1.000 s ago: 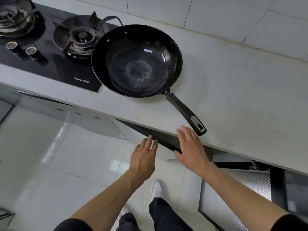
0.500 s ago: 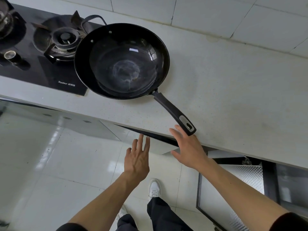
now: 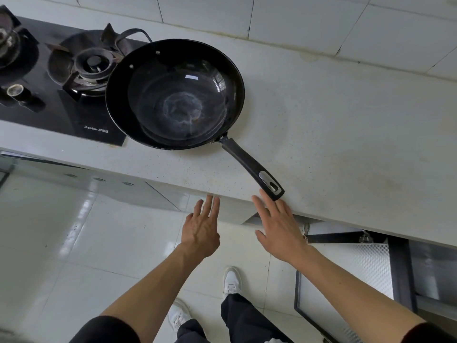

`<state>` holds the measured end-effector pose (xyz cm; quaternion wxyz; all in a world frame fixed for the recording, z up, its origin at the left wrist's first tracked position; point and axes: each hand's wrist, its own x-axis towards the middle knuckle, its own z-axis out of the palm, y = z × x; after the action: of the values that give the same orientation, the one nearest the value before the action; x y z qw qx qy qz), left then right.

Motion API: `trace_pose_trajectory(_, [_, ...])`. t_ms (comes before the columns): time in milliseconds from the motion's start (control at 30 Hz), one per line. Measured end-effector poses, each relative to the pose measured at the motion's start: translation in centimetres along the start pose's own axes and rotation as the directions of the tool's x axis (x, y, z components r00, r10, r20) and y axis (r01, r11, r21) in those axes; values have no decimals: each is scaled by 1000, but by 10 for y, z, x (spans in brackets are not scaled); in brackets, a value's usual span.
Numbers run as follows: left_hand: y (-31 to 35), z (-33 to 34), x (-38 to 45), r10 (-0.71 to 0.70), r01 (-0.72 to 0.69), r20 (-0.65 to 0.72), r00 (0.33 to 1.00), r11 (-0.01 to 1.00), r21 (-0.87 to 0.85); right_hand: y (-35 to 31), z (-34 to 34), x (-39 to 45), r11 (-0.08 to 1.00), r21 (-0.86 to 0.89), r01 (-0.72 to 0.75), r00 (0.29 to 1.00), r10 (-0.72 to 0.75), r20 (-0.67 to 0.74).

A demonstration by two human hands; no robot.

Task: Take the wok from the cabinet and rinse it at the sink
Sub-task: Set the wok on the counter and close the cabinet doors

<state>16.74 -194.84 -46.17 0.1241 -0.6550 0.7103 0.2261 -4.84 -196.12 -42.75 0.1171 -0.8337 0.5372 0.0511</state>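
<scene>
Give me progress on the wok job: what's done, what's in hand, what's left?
Done: the wok is out of the cabinet and sits on the counter beside the stove. In hand: nothing gripped; the right hand reaches open toward the wok handle, and the left hand is open below the counter edge. Left: pick it up and rinse; no sink in view.

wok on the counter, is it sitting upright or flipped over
Upright. The wok rests on the countertop with its open bowl facing up, the inside bottom visible, and its handle pointing toward the right hand.
</scene>
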Motion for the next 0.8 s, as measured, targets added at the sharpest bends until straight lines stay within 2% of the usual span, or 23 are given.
trace_pose_trajectory(367, [6, -14, -4, -12, 11, 74, 997, 1000, 21, 23, 5, -34, 995, -8, -95, 994, 95, 55])
trace_pose_trajectory(533, [13, -30, -24, 89, -90, 41, 995, 996, 27, 17, -7, -61, 989, -5, -151, 987, 151, 48])
trace_pose_trajectory(800, [42, -44, -69, 273, -272, -71, 959, 962, 23, -3, -40, -136, 936, 68, -344, 936, 348, -49])
